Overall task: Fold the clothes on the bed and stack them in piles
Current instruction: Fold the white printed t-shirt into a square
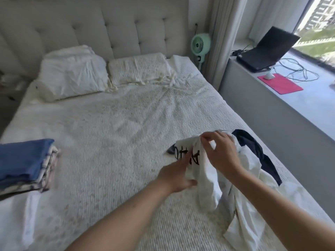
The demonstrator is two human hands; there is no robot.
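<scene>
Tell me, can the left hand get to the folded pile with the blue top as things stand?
Probably not yet: the left hand grips the white garment. The striped sheet toward the folded pile lies bare.

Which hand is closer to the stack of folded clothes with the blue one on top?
Left. The left hand grips the white printed shirt toward the folded stack; the right hand pinches the shirt farther away.

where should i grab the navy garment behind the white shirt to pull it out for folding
Take the navy garment at its exposed far hump, coming from the window side with the right hand; its near part lies under the white shirt.
</scene>
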